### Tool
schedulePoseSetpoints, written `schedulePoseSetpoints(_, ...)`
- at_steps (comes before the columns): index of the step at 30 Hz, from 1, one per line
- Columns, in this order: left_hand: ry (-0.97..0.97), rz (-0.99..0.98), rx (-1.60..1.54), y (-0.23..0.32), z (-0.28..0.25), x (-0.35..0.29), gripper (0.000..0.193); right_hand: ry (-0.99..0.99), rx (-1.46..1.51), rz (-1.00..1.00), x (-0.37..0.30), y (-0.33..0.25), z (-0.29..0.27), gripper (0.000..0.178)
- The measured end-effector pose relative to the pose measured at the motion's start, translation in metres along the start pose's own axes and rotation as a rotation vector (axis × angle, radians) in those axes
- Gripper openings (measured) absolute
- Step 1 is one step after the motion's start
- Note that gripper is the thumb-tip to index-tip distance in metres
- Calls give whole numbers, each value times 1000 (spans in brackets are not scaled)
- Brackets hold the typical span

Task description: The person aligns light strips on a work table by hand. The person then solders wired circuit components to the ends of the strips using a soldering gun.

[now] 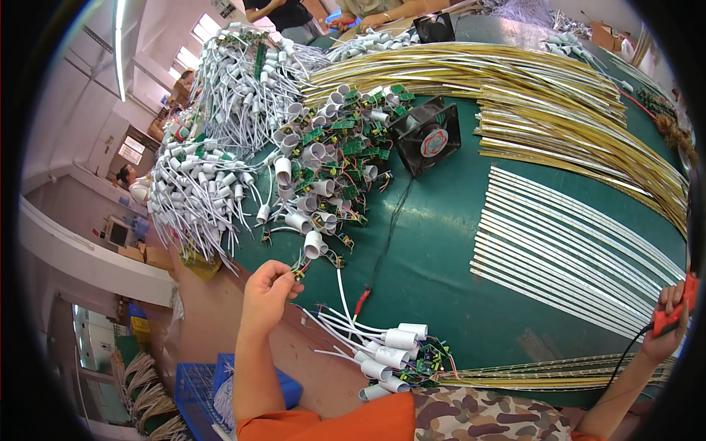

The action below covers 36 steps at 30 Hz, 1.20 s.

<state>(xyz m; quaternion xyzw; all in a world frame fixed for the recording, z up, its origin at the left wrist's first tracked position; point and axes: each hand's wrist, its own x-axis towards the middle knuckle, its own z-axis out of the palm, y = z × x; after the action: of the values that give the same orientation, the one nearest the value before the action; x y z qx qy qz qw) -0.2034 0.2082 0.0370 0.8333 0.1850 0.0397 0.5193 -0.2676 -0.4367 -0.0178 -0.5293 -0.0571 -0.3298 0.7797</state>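
My left hand [269,291] is closed in a pinch on the thin coloured wires [300,273] of a small circuit board, at the table's left edge. Just beyond it stands a white plastic tube [313,245], with a white cable [343,294] running toward me. At the far right my right hand [668,320] grips a red corded hand tool [674,310]; a black cord trails from it, and its working end is not clear. White light strips [559,242] lie in a row to the left of that hand. Close to my body rests a bunch of white tubes [393,358] with cables and green boards.
Heaps of white cabled parts [195,187] and tubes with circuit boards [323,165] cover the table's left side. A black fan [426,136] stands mid-table, its cord running toward me. Yellowish strips [471,73] spread across the back. Other people work beyond; blue crates [197,397] stand lower left.
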Motion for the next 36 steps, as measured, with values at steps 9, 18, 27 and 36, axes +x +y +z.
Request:
schedulePoseSetpoints(9,-392,661,568,139,53,-42,3,44,16,96,-29,-11,69,73)
schedulePoseSetpoints(18,-1175,671,303,181,180,-25,11,-366,-14,646,-55,19,198,42)
schedulePoseSetpoints(27,-1127,210,134,149,245,-27,14,-216,-405,453,-70,47,197,57)
schedulePoseSetpoints(36,-1310,275,-457,105,262,-31,27,-160,-501,319,-67,51,194,40)
